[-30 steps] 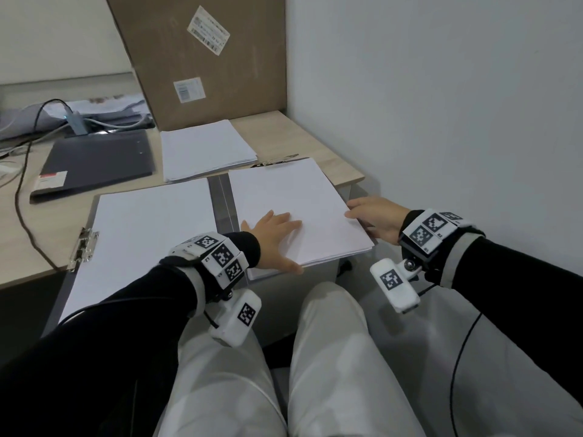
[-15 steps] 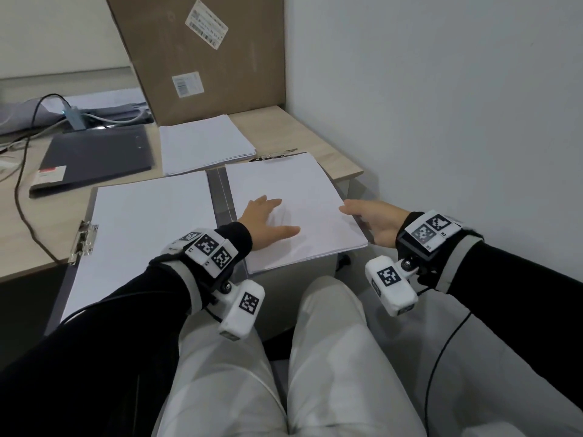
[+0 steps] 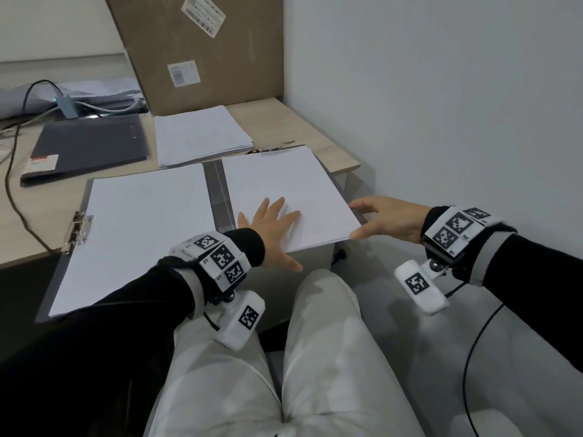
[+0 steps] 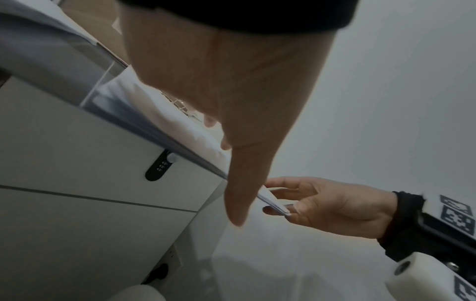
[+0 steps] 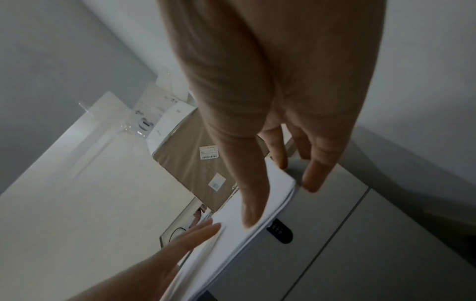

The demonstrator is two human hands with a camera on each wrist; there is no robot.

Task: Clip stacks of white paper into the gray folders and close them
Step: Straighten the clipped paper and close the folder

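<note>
An open gray folder [image 3: 217, 197] lies on the desk with white paper on both halves. My left hand [image 3: 274, 225] presses flat on the right paper stack [image 3: 284, 181], fingers spread, thumb past the near edge. My right hand [image 3: 355, 220] is at that stack's near right corner [image 4: 276, 205]. Its thumb lies on top and its fingers underneath, pinching the corner. The left sheet stack [image 3: 135, 234] lies untouched beside a metal clip [image 3: 77, 231]. Another clip [image 3: 271, 148] sits at the right stack's far edge.
A closed dark gray folder [image 3: 91, 146] and a loose paper stack [image 3: 202, 137] lie farther back, before a cardboard box [image 3: 202, 52]. A black cable [image 3: 12, 171] crosses the desk at left. The wall stands close on the right. A white drawer unit [image 4: 77, 142] is below the desk edge.
My right thumb has spread away from the fingers and come down onto the stack's near right corner. The left hand stays flat on the paper, a little farther in.
</note>
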